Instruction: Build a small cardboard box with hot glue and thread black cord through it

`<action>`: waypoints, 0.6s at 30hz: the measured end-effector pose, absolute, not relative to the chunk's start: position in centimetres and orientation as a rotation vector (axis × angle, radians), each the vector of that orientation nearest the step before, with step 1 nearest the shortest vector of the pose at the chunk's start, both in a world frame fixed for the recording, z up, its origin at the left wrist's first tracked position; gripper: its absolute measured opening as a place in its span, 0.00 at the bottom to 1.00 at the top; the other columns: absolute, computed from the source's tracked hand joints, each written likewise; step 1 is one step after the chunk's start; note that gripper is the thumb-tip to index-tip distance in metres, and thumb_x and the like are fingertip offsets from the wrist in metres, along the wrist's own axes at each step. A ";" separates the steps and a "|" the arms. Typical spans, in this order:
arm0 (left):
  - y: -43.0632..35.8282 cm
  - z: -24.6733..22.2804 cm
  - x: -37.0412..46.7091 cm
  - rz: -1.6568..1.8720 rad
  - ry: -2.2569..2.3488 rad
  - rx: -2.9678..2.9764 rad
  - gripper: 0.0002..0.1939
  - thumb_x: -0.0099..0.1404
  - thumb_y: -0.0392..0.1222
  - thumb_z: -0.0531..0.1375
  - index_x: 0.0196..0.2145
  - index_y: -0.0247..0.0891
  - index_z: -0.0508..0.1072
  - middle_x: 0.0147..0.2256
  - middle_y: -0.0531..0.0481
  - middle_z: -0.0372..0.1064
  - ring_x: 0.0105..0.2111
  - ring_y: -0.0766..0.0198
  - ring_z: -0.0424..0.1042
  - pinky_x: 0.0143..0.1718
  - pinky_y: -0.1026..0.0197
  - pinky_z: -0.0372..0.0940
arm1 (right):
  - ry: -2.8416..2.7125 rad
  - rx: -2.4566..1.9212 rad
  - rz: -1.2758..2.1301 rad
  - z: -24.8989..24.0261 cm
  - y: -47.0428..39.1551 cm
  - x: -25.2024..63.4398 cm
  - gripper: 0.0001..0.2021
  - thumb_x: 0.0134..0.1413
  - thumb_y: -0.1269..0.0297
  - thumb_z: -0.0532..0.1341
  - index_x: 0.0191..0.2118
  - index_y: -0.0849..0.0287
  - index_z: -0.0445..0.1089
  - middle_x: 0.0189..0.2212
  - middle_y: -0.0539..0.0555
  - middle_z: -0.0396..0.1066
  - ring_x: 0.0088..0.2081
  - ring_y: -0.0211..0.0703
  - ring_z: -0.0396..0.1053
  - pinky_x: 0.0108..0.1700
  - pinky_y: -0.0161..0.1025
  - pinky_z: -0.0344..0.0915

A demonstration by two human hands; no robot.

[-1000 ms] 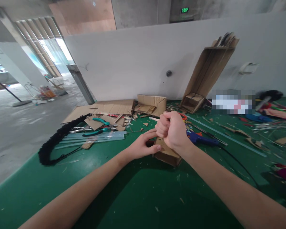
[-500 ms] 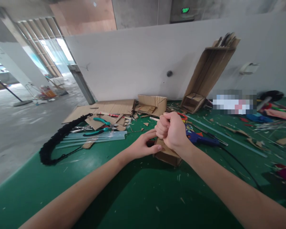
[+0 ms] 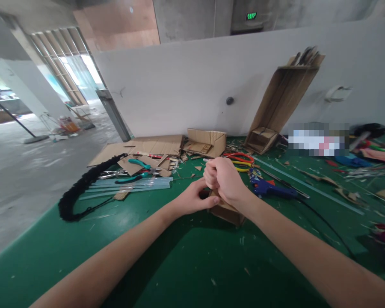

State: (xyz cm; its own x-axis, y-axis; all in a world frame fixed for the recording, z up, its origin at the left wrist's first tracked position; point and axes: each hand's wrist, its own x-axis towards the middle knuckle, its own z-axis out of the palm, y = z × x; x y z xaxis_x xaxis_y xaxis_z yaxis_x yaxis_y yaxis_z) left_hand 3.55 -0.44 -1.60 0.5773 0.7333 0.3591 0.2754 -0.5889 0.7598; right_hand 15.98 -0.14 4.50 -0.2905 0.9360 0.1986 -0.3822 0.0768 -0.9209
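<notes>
A small brown cardboard box (image 3: 227, 214) sits on the green table in front of me, its top partly covered by my hands. My left hand (image 3: 194, 197) grips its left side, thumb towards me and fingers reaching round the far side. Directly above the box, my right hand (image 3: 223, 177) is closed in a fist. What that fist holds is hidden by the fingers. A blue hot glue gun (image 3: 272, 189) lies just right of my hands, and pliers with red and yellow handles (image 3: 244, 164) lie behind them.
Teal-handled pliers (image 3: 136, 171), clear glue sticks (image 3: 131, 184) and a black fuzzy strip (image 3: 73, 192) lie to the left. Cardboard pieces (image 3: 157, 144) line the white wall (image 3: 173, 90). A tall cardboard construction (image 3: 280, 98) leans there. The glue gun's cord (image 3: 327, 226) runs right.
My right fist has shifted a little to the left over the box, showing more of the red and yellow plier handles. The left hand keeps its hold. The camera view has shifted slightly.
</notes>
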 end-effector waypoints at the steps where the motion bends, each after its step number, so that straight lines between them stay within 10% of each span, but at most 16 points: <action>1: -0.4 -1.6 3.5 0.892 0.801 2.160 0.24 0.62 0.56 0.56 0.42 0.30 0.70 0.40 0.43 0.70 0.41 0.56 0.67 0.43 0.57 0.63 | -1.164 -0.670 1.494 4.6 -0.1 15.9 0.15 0.42 0.69 0.51 0.12 0.56 0.47 0.08 0.42 0.41 0.13 0.29 0.40 0.16 0.32 0.38; 11: -0.3 -1.3 3.6 0.928 0.720 2.197 0.26 0.61 0.52 0.59 0.52 0.35 0.67 0.53 0.41 0.65 0.52 0.50 0.63 0.53 0.53 0.59 | -1.163 -0.829 1.600 6.1 -0.1 17.0 0.05 0.44 0.69 0.54 0.26 0.60 0.68 0.12 0.41 0.49 0.14 0.29 0.42 0.16 0.31 0.41; 18: -0.5 -1.4 3.7 0.912 0.743 2.100 0.28 0.60 0.53 0.59 0.53 0.34 0.65 0.51 0.42 0.67 0.48 0.51 0.66 0.47 0.55 0.63 | -1.061 -0.894 1.578 7.1 -0.7 16.2 0.24 0.54 0.62 0.52 0.12 0.56 0.41 0.09 0.41 0.36 0.13 0.28 0.33 0.15 0.33 0.32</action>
